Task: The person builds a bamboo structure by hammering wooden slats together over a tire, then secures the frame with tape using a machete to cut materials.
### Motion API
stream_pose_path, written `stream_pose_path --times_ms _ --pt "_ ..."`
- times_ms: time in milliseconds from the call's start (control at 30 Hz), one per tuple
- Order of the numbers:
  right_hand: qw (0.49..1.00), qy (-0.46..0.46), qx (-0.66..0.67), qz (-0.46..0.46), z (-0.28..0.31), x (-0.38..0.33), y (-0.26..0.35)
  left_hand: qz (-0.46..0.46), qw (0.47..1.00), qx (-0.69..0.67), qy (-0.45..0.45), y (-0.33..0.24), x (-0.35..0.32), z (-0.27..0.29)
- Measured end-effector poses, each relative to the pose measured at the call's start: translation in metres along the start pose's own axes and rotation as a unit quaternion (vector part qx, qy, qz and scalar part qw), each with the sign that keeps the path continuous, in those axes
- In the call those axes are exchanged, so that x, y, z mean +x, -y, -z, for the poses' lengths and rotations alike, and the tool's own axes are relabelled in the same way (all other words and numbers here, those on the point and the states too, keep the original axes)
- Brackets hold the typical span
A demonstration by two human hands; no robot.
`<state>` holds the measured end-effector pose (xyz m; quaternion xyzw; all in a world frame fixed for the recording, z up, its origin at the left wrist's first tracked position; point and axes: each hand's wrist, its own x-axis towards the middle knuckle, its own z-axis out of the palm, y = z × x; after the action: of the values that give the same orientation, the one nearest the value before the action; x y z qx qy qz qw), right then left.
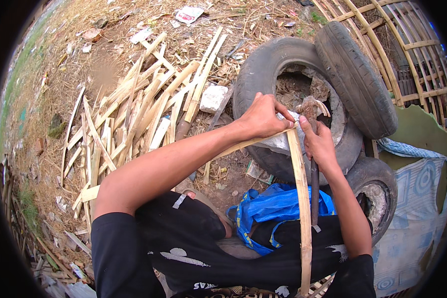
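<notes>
My left hand grips the joined ends of two pale bamboo strips where they meet over a pale stone block on a grey tyre. One strip runs down toward my lap, the other slants left under my forearm. My right hand holds a claw hammer close to its rusty head, the dark handle pointing down toward me. The hammer head sits just right of the strips' joint.
A second tyre leans across the first and a third lies lower right. A heap of split bamboo strips covers the dirt at left. A blue plastic bag rests by my knees; a woven bamboo frame stands upper right.
</notes>
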<state>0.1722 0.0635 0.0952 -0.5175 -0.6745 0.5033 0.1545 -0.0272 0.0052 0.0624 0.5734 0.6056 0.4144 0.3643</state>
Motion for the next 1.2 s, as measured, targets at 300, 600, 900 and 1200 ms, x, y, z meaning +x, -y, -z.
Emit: stream_pose_path --times_ms 300,600,900,1200 --pt "0.999 -0.010 -0.042 0.008 -0.002 0.004 0.000 0.038 0.998 -0.038 0.016 0.000 0.001 0.002" --pt "0.999 0.014 -0.028 -0.033 0.007 0.008 -0.003 0.027 0.999 -0.026 0.017 -0.003 0.001 0.002" --pt "0.998 0.001 -0.030 -0.050 0.004 0.002 0.002 -0.054 0.995 0.074 -0.024 -0.007 -0.009 0.001" --pt "0.998 0.003 -0.062 -0.020 0.006 0.010 -0.008 -0.082 0.993 0.084 -0.003 -0.002 0.001 -0.003"
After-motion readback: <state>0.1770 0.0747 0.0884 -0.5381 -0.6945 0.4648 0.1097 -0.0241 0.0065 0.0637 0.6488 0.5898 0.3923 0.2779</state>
